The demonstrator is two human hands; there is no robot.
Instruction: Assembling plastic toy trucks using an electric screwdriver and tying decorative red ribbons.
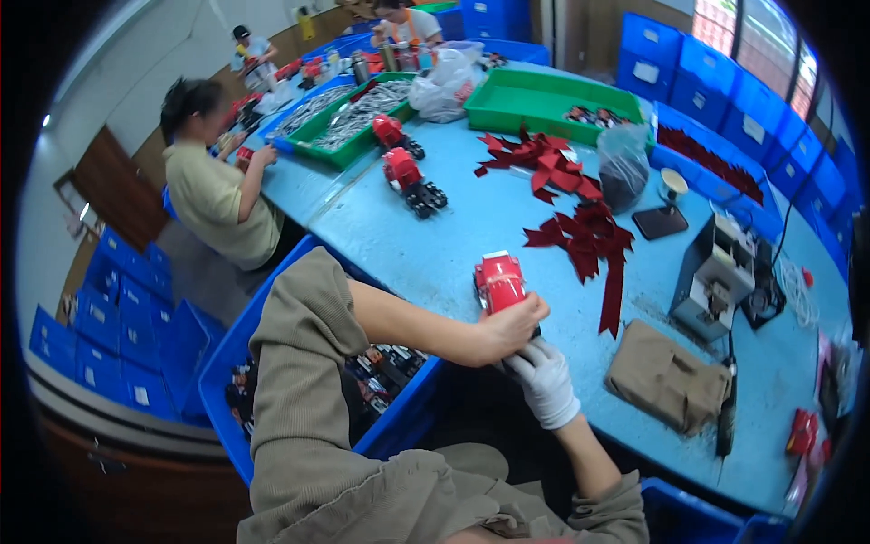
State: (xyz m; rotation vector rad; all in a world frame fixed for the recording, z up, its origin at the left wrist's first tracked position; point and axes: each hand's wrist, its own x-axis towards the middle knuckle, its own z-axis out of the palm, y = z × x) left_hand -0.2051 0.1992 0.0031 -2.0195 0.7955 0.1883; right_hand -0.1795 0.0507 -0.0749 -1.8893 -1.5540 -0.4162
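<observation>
My bare left hand [509, 332] is closed around a red toy truck [499, 281] at the near edge of the blue table. The truck's red cab points away from me, and its rear is mostly hidden by my hands. Just below, my right hand [546, 379], in a white glove, has its fingers curled at the truck's rear end, touching my left hand. Two more red toy trucks with black wheeled chassis, one nearer [412, 181] and one farther [395, 136], stand on the table at the upper left. Dark red ribbon bows [584, 238] lie beyond my hands to the right.
Green trays [507, 121] and a blue bin [263, 308] of dark parts surround my place. At right are a grey metal device [716, 276], a phone [660, 222], a cup [671, 185], a brown cloth [666, 372] and a black-handled tool [727, 408]. A co-worker [213, 181] sits left.
</observation>
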